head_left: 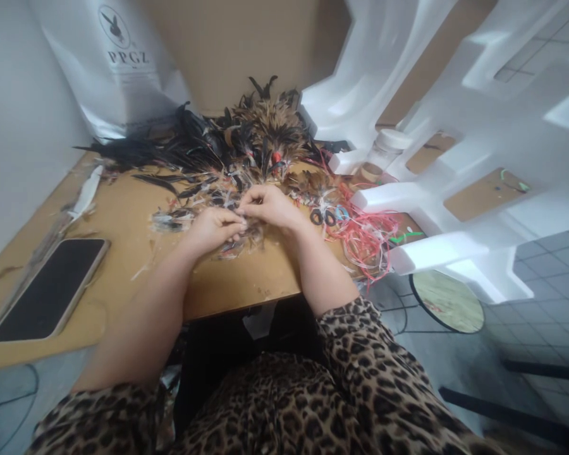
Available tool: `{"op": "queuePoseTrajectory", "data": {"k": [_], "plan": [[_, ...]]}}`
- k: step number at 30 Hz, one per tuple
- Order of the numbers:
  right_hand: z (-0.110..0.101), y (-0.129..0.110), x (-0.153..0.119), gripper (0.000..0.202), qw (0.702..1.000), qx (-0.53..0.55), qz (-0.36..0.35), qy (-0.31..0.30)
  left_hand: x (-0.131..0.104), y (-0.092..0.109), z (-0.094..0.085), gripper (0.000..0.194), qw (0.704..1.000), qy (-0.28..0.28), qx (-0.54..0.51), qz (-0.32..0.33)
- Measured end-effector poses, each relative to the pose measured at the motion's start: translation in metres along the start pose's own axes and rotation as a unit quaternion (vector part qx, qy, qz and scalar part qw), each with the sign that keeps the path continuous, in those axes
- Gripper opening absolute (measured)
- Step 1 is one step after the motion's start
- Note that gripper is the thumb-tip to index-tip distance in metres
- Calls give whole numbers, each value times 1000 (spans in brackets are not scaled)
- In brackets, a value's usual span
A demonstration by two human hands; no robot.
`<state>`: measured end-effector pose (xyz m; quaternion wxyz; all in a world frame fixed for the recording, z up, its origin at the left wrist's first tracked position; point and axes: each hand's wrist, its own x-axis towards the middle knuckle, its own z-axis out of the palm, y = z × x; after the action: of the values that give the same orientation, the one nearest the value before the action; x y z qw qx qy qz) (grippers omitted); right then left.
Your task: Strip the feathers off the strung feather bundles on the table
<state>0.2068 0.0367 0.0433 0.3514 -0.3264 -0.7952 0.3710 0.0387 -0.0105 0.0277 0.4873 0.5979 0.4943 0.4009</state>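
Observation:
Over the near part of the table [237, 297], my left hand [212, 229] and my right hand [270, 207] meet with thumbs and fingertips pinched. What lies between the fingertips is too small and blurred to name. Loose feathers with pale quills [171, 219] lie around and under both hands. Just beyond them rises a big bunch of brown feathers [275, 123], with a small red spot low on it. Long black feathers [189, 142] spread to its left. A smaller bunch of brown feathers [317, 184] lies to the right of my right hand.
Two black loops like scissor handles [323, 218] sit beside tangled pink-red string [367, 243]. White moulded foam [436, 253] and a lidded jar [387, 150] stand right. At left lie a phone [50, 291] and a white feather [86, 193]. A white bag [128, 88] stands behind.

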Motion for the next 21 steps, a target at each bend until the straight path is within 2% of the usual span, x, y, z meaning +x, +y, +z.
{"op": "queuePoseTrajectory", "data": {"k": [3,9,11,15,21], "plan": [[-5,9,2,21,991,112,65,15,1,5,1,7,999,-14,-26,30],[17,14,9,22,975,168,81,117,17,-5,-2,9,976,144,-161,37],[26,13,10,20,977,151,70,130,21,-9,-2,10,968,172,-183,26],[33,9,10,15,989,40,14,145,24,-14,-2,10,963,192,-191,3],[37,9,9,18,990,-24,-5,140,25,-17,-3,11,967,213,-135,28]]}}
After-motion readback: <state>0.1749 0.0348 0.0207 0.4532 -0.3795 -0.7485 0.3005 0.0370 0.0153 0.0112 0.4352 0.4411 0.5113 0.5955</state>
